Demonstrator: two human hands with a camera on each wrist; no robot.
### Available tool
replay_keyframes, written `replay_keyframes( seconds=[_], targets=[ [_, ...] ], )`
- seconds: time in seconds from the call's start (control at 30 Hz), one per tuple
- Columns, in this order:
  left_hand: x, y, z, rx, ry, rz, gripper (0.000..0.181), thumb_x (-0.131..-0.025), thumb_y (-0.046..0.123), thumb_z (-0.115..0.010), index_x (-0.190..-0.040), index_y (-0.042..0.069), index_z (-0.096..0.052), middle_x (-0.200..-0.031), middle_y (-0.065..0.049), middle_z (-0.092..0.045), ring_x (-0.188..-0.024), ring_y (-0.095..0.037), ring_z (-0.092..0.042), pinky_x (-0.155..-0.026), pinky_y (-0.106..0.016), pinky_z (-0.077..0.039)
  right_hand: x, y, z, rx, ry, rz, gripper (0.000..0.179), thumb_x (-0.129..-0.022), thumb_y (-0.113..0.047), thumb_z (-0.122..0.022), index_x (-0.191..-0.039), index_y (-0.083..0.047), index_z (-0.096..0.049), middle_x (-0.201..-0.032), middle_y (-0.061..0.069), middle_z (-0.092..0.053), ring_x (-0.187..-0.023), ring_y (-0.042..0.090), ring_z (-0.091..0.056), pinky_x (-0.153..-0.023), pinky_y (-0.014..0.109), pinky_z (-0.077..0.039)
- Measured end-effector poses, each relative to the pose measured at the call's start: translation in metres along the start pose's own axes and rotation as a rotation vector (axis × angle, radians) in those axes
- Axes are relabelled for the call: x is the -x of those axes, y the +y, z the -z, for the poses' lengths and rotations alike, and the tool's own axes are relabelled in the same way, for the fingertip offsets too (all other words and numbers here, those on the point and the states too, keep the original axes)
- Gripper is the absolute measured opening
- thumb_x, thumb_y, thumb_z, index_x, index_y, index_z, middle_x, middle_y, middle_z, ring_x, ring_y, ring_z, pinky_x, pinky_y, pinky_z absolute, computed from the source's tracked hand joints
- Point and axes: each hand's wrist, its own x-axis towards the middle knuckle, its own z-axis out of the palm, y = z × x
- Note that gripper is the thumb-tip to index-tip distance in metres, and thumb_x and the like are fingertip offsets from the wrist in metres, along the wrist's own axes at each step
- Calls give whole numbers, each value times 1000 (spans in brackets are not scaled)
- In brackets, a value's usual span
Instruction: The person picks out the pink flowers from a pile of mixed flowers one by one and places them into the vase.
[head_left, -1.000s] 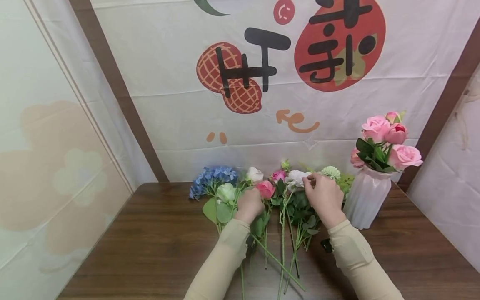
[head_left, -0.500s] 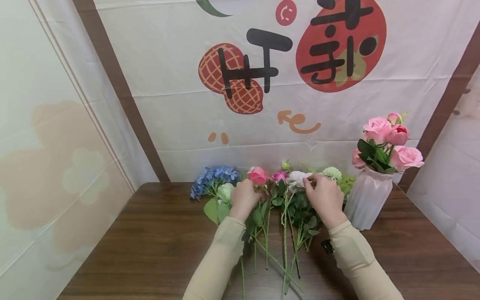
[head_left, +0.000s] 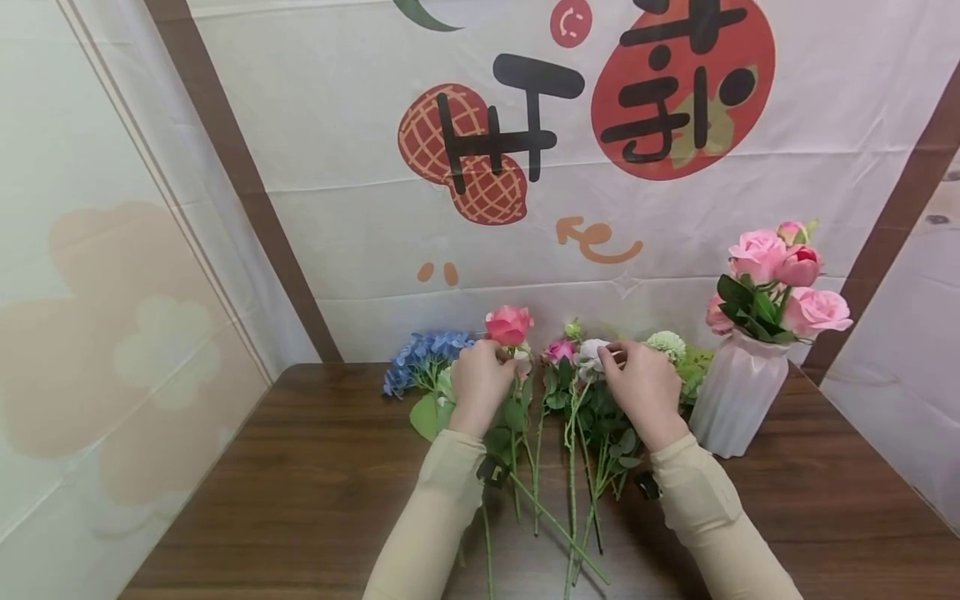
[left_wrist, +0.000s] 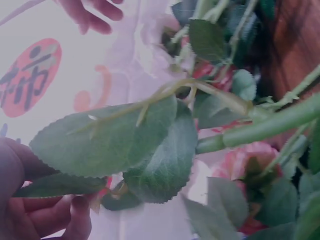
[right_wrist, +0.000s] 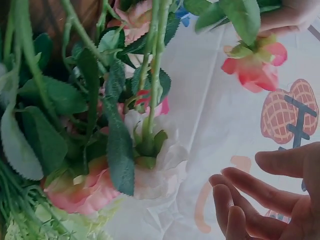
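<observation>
My left hand (head_left: 480,379) pinches a pink-red rose (head_left: 508,325) just under its bloom, and the flower stands raised above the others. In the left wrist view, green leaves (left_wrist: 110,137) on a stem hide part of that hand. My right hand (head_left: 647,387) hovers beside a white flower (head_left: 591,357). The right wrist view shows the right hand's fingers (right_wrist: 250,200) loosely bent, apart from the white bloom, holding nothing. Other flowers lie around: a magenta rose (head_left: 559,350), a blue hydrangea (head_left: 423,358) and a pale green pompom bloom (head_left: 666,346). The white-green rose is mostly hidden behind my left hand.
A ridged white vase (head_left: 738,400) with several pink roses (head_left: 757,254) stands at the right rear of the brown wooden table (head_left: 322,467). Long green stems (head_left: 572,492) reach toward the front edge. Behind the table hangs a printed cloth (head_left: 360,233).
My left hand has lifted the pink-red rose up from among the flowers and shifted slightly left. The right hand stays almost in place beside the white flower.
</observation>
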Motion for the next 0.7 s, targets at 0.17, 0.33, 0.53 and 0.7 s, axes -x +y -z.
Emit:
replay_keyframes(
  seconds=[0.17,0.33,0.53,0.7],
  targets=[
    [-3,4,10,33,45,-18,11,-80,25,-73,-78,15,-73,-72,1,-71,-65,-20,-65,-66,-40,-49,-4,-7,3,-10,6,4,32,-93,-37,-57,-101,-11,-73,-87,9,-73,-61,23,-64,-42,30,-40],
    [0,10,21,107,135,-58,12,-82,23,-71,-74,14,-71,-67,1,-70,-60,-18,-63,-69,-41,-48,-5,-14,8,-35,36,7,34,-93,-40,-56,-100,-12,-73,-88,8,-74,-65,24,-65,-45,32,-43],
    [4,15,33,185,242,-103,13,-81,27,-72,-77,15,-74,-65,1,-70,-57,-18,-62,-66,-38,-47,-3,-23,16,-86,76,21,34,-93,-42,-56,-101,-13,-73,-87,7,-74,-64,22,-65,-48,34,-45],
    [7,19,41,241,268,-112,14,-81,27,-73,-80,14,-76,-65,0,-70,-54,-15,-61,-63,-36,-46,1,-31,22,-129,97,46,31,-92,-40,-59,-99,-15,-74,-86,6,-74,-64,21,-65,-49,33,-44]
  ],
)
